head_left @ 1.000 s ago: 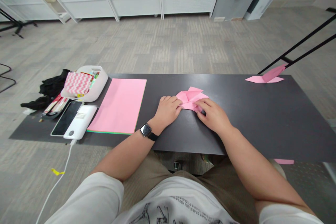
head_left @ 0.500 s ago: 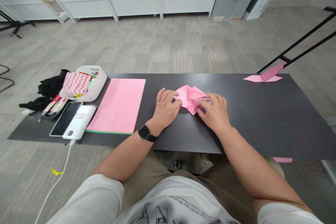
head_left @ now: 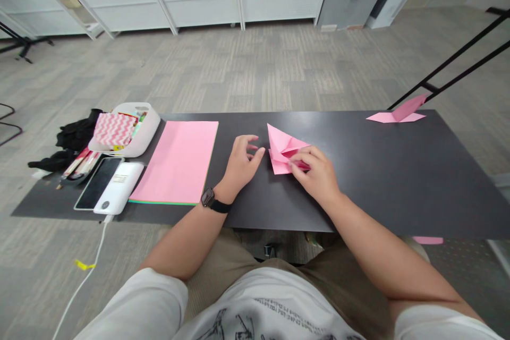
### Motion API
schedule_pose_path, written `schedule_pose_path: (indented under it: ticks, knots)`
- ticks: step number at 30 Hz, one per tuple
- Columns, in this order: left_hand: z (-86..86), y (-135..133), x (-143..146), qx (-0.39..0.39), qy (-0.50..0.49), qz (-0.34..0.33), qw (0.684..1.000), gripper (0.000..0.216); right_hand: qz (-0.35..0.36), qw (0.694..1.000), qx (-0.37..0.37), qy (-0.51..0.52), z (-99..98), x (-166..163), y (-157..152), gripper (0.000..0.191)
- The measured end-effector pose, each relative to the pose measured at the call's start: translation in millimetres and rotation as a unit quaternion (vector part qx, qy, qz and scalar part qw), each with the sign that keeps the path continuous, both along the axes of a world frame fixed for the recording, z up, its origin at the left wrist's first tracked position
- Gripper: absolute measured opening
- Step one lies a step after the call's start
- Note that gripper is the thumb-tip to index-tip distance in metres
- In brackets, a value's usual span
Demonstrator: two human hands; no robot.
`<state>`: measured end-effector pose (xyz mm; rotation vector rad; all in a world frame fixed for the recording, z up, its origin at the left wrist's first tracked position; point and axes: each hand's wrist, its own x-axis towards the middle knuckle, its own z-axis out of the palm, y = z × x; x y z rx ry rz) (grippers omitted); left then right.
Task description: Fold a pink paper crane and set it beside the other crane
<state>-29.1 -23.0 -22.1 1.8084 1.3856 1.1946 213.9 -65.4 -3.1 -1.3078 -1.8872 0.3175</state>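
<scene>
A half-folded pink paper [head_left: 281, 147] lies near the middle of the black table [head_left: 382, 170], one pointed flap standing up. My right hand [head_left: 314, 172] pinches its right lower part, fingers closed on the sheet. My left hand [head_left: 241, 162], with a dark watch on the wrist, rests just left of the paper with fingers loosely spread, touching nothing but the table.
A stack of pink sheets [head_left: 179, 162] lies to the left. Beyond it are a white power bank [head_left: 119, 187], a phone [head_left: 94, 183], pens [head_left: 75, 162] and a white bin [head_left: 131, 130]. Another folded pink piece [head_left: 398, 114] sits at the far right corner.
My left hand has let go of the folded paper and drawn back to the left. The paper has been turned and refolded, and my right hand now holds it alone.
</scene>
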Motion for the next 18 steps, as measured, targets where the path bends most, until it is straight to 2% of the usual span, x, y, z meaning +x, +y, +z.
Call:
schedule_pose_path:
  ticks: [1, 2, 5, 9, 13, 18]
  knots:
    - [-0.9, 1.1, 0.5, -0.031, -0.024, -0.017, 0.999, 0.025, -0.010, 1.000, -0.001, 0.016, -0.2, 0.3, 1.1, 0.010]
    - [-0.6, 1.6, 1.1, -0.059, -0.046, -0.035, 0.997, 0.024, -0.018, 0.999, -0.001, 0.030, -0.5, 0.6, 2.3, 0.009]
    - [4.9, 0.2, 3.7, -0.109, -0.080, -0.067, 0.989, 0.033, -0.021, 0.998, 0.001, 0.057, -1.3, 1.1, 4.5, 0.007]
    - [13.1, -3.3, 6.1, -0.113, -0.032, -0.083, 0.990, 0.030, -0.011, 0.998, -0.005, 0.059, -0.9, -2.2, 3.7, 0.008]
    - [13.8, -2.4, 6.2, -0.108, 0.007, -0.081, 0.991, 0.021, 0.002, 0.999, -0.008, 0.049, -1.0, -5.8, 2.7, 0.008]
    - [7.9, 3.0, 4.8, -0.131, -0.043, -0.078, 0.987, 0.022, 0.028, 1.000, -0.004, 0.006, -2.2, -5.2, 2.9, 0.008]
